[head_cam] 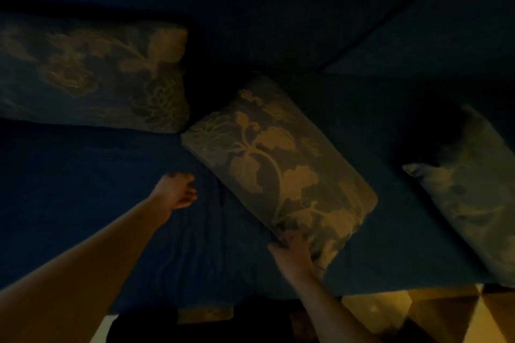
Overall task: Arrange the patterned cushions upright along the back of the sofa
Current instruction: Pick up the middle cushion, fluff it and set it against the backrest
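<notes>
Three patterned cushions counted, two hands, one sofa in dark blue cover. Dim light, so details uncertain.

Middle cushion lying skewed on the seat, its near corner pinched in the right hand, fingers curled shut around the edge. Left hand empty, fingers loosely half-open, hovering over or resting on bare seat just left of that cushion, not touching it as far as can be told.

Left cushion beyond the left hand, against the backrest and seemingly upright already, though hard to confirm in this gloom. Right cushion well to the right of the right hand, slumped at an angle on the seat, untouched.

Judged roughly a third done: one likely placed, one in hand and needing to be lifted and stood against the back, one left to fetch afterwards.
</notes>
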